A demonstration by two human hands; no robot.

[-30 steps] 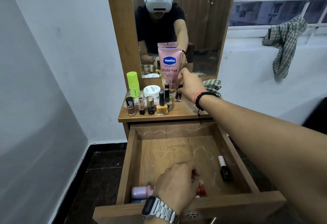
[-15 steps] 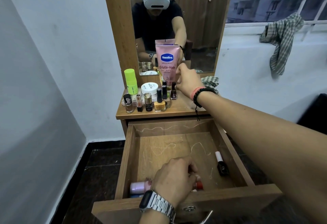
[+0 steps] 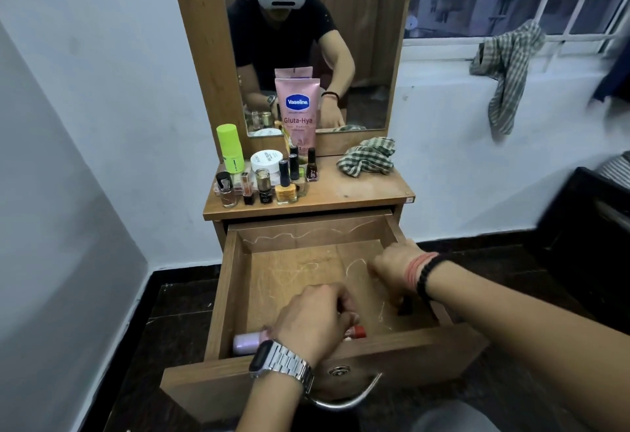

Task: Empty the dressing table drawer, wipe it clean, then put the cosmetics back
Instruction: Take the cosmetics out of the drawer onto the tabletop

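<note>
1. Emptying step, well along: drawer (image 3: 238,295) pulled fully out, floor mostly bare and streaked with pale marks, a few cosmetics left near the front wall.
2. Left hand (image 3: 312,321) curled down over items at the front of the drawer, a red-tipped piece (image 3: 358,331) poking out beside the fingers and a pale pink bottle (image 3: 246,343) lying just left of the wrist; whether the fingers are clamped on anything cannot be told, palm in the way.
3. Right hand (image 3: 392,269) reaching into the right side, fingers bent downward toward a dark nail polish bottle (image 3: 404,307) by the side wall; grip not visible, so contact uncertain.
4. Both hands low in the drawer, probably to lift two items at once.
5. Removed cosmetics crowded on the left of the counter (image 3: 358,193): Vaseline tube (image 3: 297,113) upright against the mirror, green bottle (image 3: 231,153), white jar (image 3: 266,160), a row of small nail polish bottles in front.
6. Checked cloth (image 3: 366,156) bunched on the right of the counter, within reach, presumably ready for wiping.
</note>
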